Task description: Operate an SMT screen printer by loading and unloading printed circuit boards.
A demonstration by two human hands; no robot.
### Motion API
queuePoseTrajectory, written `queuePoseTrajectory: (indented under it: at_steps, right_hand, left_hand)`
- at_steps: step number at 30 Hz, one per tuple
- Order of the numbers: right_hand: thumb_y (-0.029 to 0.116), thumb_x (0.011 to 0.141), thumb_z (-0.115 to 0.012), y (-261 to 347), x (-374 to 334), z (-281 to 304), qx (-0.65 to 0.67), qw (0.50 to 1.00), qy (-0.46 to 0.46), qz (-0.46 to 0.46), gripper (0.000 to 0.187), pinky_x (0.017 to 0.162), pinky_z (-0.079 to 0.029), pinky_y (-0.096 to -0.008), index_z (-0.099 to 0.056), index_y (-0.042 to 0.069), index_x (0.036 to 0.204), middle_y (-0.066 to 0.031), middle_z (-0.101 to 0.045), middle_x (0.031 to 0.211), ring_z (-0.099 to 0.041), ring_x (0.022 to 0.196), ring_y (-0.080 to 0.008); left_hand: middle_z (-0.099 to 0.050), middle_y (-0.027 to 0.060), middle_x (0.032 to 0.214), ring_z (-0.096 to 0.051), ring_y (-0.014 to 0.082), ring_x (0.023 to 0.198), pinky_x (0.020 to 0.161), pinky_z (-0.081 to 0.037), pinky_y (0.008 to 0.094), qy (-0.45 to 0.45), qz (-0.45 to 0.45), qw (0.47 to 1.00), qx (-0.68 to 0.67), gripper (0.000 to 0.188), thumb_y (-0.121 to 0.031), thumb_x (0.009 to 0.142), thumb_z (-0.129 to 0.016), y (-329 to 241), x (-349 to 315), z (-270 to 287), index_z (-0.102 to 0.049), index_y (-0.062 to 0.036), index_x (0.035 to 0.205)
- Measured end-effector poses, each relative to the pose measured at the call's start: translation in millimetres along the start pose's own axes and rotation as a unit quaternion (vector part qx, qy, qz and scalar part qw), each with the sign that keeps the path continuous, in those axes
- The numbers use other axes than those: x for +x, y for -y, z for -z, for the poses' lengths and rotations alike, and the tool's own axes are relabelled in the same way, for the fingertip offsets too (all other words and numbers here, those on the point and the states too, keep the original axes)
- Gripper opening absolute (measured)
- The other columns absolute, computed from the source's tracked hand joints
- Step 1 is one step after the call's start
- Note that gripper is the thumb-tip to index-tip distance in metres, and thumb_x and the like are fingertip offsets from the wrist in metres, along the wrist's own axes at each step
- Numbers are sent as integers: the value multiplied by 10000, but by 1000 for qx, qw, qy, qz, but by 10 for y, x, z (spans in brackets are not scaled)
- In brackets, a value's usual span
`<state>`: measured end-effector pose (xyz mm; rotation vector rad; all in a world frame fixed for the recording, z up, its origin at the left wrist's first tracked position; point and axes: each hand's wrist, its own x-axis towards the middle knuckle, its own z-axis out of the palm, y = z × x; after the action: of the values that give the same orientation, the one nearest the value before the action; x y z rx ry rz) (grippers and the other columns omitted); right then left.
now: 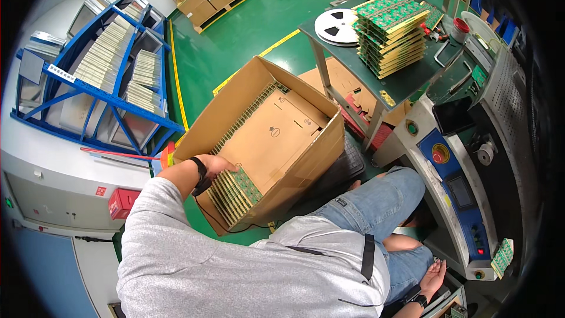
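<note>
My left hand (pixel 216 166) reaches into a tall cardboard box (pixel 306 168) and is closed at the upper edge of a green circuit board panel (pixel 246 184). That panel is the innermost of a row of several panels standing on edge at the box's near-left end; some of my fingers are hidden behind it. A flat cardboard sheet (pixel 276 126) lies over much of the box's inside, with more board edges (pixel 250 109) showing along its left side. My right hand (pixel 434 277) rests palm up beside my right thigh, fingers loosely curled and apart, apparently holding nothing.
A blue rack (pixel 100 97) of framed panels stands left. At the right, a dark table (pixel 329 53) bears stacked circuit boards (pixel 391 35) and a white reel (pixel 336 27). A machine with a red button (pixel 440 153) stands close on my right. Cartons (pixel 203 6) sit farther back.
</note>
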<state>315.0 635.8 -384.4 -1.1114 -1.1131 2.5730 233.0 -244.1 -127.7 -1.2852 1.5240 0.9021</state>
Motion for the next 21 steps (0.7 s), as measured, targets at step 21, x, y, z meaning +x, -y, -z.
queuePoseTrajectory:
  at_steps: [21]
  right_hand:
    - [257, 1053, -573, 2, -101, -143, 12, 1000, -8, 17, 293, 758, -533, -229, -635, 80, 1278, -6, -700, 1025, -632, 837, -97]
  left_hand:
    - [-720, 85, 1242, -691, 300, 1126, 976, -520, 560, -4, -140, 990, -2, 446, -408, 987, -603, -149, -55, 134, -628, -115, 1322]
